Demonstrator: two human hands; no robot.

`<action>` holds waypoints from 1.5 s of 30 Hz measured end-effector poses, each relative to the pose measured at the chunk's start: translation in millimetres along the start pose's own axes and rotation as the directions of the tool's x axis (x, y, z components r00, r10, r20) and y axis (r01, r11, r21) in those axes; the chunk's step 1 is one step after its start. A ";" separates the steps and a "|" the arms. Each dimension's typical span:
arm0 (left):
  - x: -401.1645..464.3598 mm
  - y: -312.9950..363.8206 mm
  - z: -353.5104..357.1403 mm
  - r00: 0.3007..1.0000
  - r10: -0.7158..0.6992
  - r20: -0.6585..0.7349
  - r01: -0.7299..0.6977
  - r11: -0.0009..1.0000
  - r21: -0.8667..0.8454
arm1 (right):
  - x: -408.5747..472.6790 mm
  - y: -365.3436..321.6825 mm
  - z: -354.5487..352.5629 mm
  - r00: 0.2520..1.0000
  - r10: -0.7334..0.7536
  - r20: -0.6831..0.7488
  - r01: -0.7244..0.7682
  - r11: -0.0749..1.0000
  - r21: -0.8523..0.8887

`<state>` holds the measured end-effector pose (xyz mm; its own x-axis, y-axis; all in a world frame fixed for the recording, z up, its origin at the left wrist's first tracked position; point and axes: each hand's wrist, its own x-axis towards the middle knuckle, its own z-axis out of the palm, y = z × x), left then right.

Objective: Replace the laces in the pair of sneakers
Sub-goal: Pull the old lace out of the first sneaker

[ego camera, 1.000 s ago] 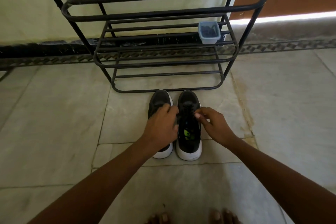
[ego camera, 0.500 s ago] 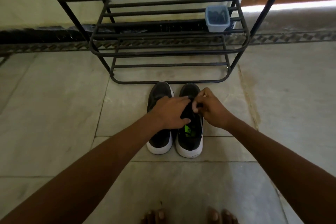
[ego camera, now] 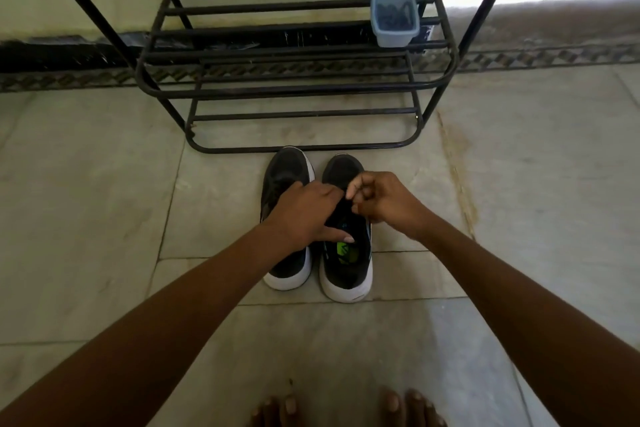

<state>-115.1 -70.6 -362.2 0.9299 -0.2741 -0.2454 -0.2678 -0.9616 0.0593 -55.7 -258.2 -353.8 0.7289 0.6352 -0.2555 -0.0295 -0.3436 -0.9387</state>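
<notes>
Sneakers are standing side by side on the tiled floor (ego camera: 104, 218), toes toward the black rack (ego camera: 298, 87), and both hands are working over the right sneaker (ego camera: 346, 253), whose long axis is running straight away from the person. The left hand (ego camera: 304, 211) is reaching across the left sneaker (ego camera: 287, 177), fingers lying over the lacing. The right hand (ego camera: 384, 201) is sitting nearer, seemingly pinching a dark lace too small to make out.

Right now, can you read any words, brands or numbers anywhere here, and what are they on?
No text can be read.
Right sneaker: a bright green mark on its insole, too blurred to read.
Left sneaker: no legible marking.
Blue tub on the black rack: no label visible.
</notes>
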 end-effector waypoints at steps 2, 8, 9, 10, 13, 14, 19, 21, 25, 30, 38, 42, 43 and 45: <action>-3.3 -0.7 1.1 1.000 -0.006 -0.016 0.005 1.000 -0.002 | 0.6 -2.5 -2.4 0.994 -0.108 0.017 0.108 0.941 -0.322; -9.6 5.9 -2.2 0.999 -0.047 -0.013 0.048 0.998 0.043 | -9.0 4.7 4.0 0.993 -0.115 -0.016 0.093 0.870 -0.483; -10.1 7.6 -2.6 0.998 -0.055 -0.013 0.055 0.997 0.051 | -11.5 0.9 5.6 0.996 -0.006 -0.084 -0.015 0.970 -0.243; -10.8 8.4 -3.5 0.998 -0.058 -0.018 0.059 0.996 0.061 | -13.1 -3.1 6.7 0.986 0.117 -0.117 -0.106 0.990 0.097; -12.2 10.7 -4.7 0.998 -0.063 -0.005 0.063 0.996 0.070 | -18.0 -6.0 -2.5 0.949 0.311 -0.056 -0.211 0.756 0.619; -11.7 11.6 -4.3 0.998 -0.064 0.001 0.064 0.996 0.070 | -18.3 -7.6 -7.6 0.955 0.296 -0.033 -0.223 0.784 0.579; -10.5 14.2 -3.3 0.997 -0.078 0.015 0.076 0.995 0.067 | -13.1 -15.2 -21.5 0.996 0.003 0.085 0.043 0.847 -0.530; -10.8 14.5 -3.5 0.997 -0.077 0.007 0.077 0.996 0.053 | -14.2 -17.7 -15.4 0.990 -0.118 0.074 0.140 0.831 -0.538; -12.0 15.5 -2.7 0.997 -0.083 0.005 0.083 0.996 0.025 | -22.6 -13.1 -1.0 0.968 -0.042 -0.247 0.065 0.994 0.089; -10.0 17.0 0.2 0.996 -0.088 -0.004 0.089 0.996 0.028 | -25.9 -15.7 -6.9 0.972 0.223 -0.069 -0.165 0.865 0.475; -9.0 16.0 0.1 0.995 -0.104 0.009 0.104 0.995 -0.001 | -8.0 -21.4 -2.4 0.990 -0.088 0.113 0.140 0.765 -0.629; -9.0 15.8 -1.8 0.994 -0.104 0.025 0.104 0.995 0.009 | 5.1 -35.2 -19.7 0.956 0.073 0.283 0.148 0.713 -0.686; -8.7 16.2 -2.4 0.994 -0.102 0.026 0.102 0.995 0.011 | 8.4 -38.5 -23.3 0.945 0.085 0.316 0.169 0.698 -0.695; -8.7 16.7 -2.7 0.995 -0.099 0.025 0.099 0.995 0.010 | 12.7 -42.7 -24.1 0.924 0.086 0.372 0.238 0.632 -0.737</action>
<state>-127.0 -84.3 -356.5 0.9451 -0.1771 -0.2746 -0.1771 -0.9839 0.0248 -28.6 -252.1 -311.4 0.4162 0.8151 -0.4030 0.6594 -0.5757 -0.4835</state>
